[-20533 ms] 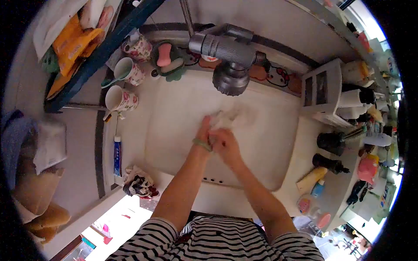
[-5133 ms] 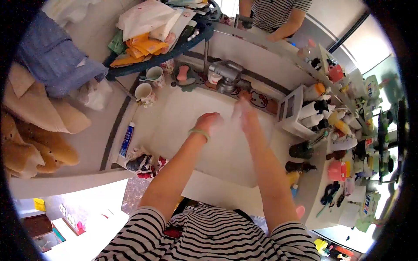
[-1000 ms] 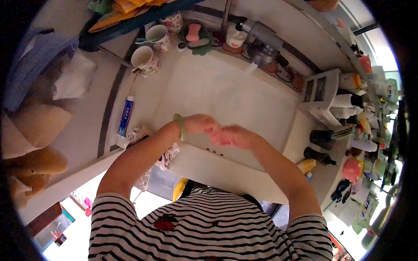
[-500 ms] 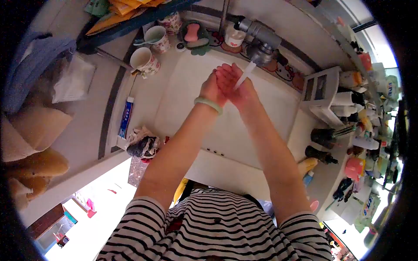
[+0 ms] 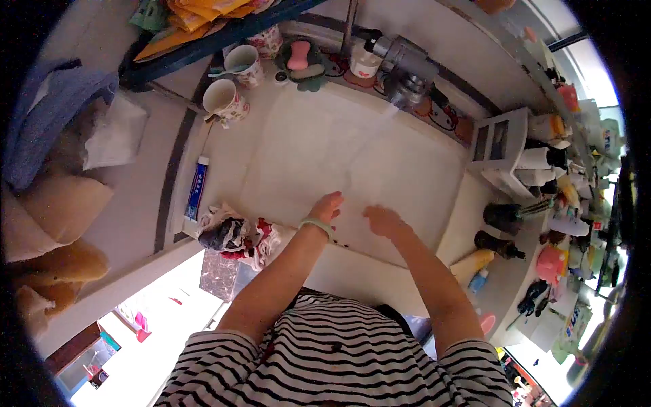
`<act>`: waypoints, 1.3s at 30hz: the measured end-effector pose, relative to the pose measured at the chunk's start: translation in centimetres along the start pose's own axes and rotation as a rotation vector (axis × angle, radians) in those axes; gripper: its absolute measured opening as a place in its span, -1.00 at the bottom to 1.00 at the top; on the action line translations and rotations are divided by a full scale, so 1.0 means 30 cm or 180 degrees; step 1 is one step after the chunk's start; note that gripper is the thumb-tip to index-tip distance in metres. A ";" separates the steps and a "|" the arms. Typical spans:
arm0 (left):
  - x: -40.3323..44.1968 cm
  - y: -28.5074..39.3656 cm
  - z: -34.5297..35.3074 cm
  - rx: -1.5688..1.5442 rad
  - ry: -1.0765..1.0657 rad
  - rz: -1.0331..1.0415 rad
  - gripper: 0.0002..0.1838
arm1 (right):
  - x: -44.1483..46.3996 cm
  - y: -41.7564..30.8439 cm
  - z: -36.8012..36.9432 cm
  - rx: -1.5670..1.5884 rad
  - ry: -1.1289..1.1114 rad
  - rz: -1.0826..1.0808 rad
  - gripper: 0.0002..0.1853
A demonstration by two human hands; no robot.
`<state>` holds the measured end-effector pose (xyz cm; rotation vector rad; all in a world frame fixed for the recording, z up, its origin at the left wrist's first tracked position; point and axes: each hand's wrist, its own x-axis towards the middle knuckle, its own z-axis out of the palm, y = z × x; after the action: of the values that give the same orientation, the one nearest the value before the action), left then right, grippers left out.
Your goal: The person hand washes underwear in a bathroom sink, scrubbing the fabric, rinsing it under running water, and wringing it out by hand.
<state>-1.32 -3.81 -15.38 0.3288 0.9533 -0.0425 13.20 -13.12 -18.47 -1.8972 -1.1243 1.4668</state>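
Observation:
Over the near part of the white sink (image 5: 305,149), my left hand (image 5: 327,207) wears a pale green bangle (image 5: 317,224); its fingers are curled and I cannot make out anything in them. To its right, a short gap away, is my right hand (image 5: 384,221), slightly blurred, with its fingers bent inward. The hands do not touch each other. Beyond them, the grey faucet (image 5: 408,80) stands at the back of the sink, and a faint stream of water comes from it.
Floral cups (image 5: 226,102) and a pink soap (image 5: 298,55) on a green dish stand at the back left. A toothpaste tube (image 5: 196,188) and crumpled cloth (image 5: 224,230) lie left. Along the right are a white drawer unit (image 5: 500,144), a dark bottle (image 5: 498,244) and a yellow item (image 5: 472,264).
Half a second ago my hands were cupped together under the running water. Now they are apart and drawn back toward my body, over the near part of the sink.

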 end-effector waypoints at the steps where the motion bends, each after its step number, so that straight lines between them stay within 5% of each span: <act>1: -0.023 0.017 0.028 0.0808 0.1329 0.0192 -0.55 | -0.003 0.052 -0.029 -0.0543 0.0474 -0.0404 -0.75; 3: -0.012 0.057 0.038 0.0394 0.1268 0.0324 -0.53 | -0.018 0.108 -0.063 -0.1634 0.1382 -0.1193 -0.71; 5: 0.000 0.103 0.066 -0.0011 0.1220 0.0449 -0.51 | 0.052 -0.097 -0.127 0.0572 0.1131 -0.0161 -0.73; 7: 0.017 0.154 0.130 -0.0877 0.0872 0.0572 -0.60 | 0.058 -0.330 -0.159 0.3093 0.1217 0.0045 -0.75; 8: 0.043 0.171 0.136 -0.0866 0.0876 0.0590 -0.60 | 0.102 -0.351 -0.153 0.3101 0.1211 0.0026 -0.75; 10: 0.084 0.206 0.159 -0.1559 -0.0721 0.1026 -0.66 | 0.163 -0.395 -0.149 0.4682 0.0663 -0.0144 -0.74; 13: 0.110 0.256 0.212 -0.1978 -0.0511 0.1832 -0.67 | 0.185 -0.446 -0.122 0.5081 0.0984 0.0175 -0.69; 15: 0.061 0.276 0.195 -0.1690 -0.0671 0.1590 -0.63 | 0.172 -0.462 -0.110 0.5142 0.0716 0.0036 -0.67; 17: -0.007 0.285 0.156 -0.1407 -0.0830 0.1335 -0.60 | 0.134 -0.463 -0.082 0.4474 -0.0432 -0.0314 -0.65; 19: -0.085 0.255 0.114 -0.0626 -0.2077 0.0851 -0.58 | 0.068 -0.430 -0.058 0.2735 -0.1651 -0.0375 -0.63; 21: 0.111 0.099 -0.059 -0.0413 -0.1717 0.0199 -0.59 | 0.001 -0.363 -0.074 0.1100 -0.2180 -0.0211 -0.61; 23: 0.054 0.075 -0.041 -0.0218 -0.1336 -0.0425 -0.58 | 0.013 -0.296 -0.097 0.1007 -0.1621 -0.0214 -0.63; 25: -0.062 0.089 0.051 0.0358 0.1494 0.0485 -0.60 | 0.041 -0.174 -0.132 0.0823 -0.0452 -0.0211 -0.67; 28: 0.019 0.082 0.038 0.0576 0.1399 0.0903 -0.59 | 0.064 -0.044 -0.169 0.0485 0.1252 -0.0170 -0.73; 29: 0.100 0.065 0.012 0.0562 0.1417 0.0912 -0.59 | 0.060 -0.107 -0.174 0.0483 0.1231 -0.0182 -0.73; 31: 0.280 0.028 -0.021 0.2496 0.0837 0.2358 -0.66 | 0.041 -0.318 -0.189 0.3167 0.1084 -0.0011 -0.73; 32: 0.232 0.071 0.045 0.2490 0.0850 0.2380 -0.66 | 0.057 -0.330 -0.190 0.3157 0.1069 -0.0029 -0.73; 34: 0.133 0.170 0.186 0.5418 0.1847 0.2345 -0.72 | 0.082 -0.349 -0.211 0.3960 0.1015 -0.0188 -0.72; 39: 0.301 0.320 0.242 0.6088 0.0929 0.1762 -0.71 | 0.053 -0.339 -0.248 0.3915 0.1424 -0.0645 -0.70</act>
<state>11.41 4.14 -16.31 2.3888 0.7965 -0.4128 17.24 -5.50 -9.12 -1.0618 -0.0719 1.0841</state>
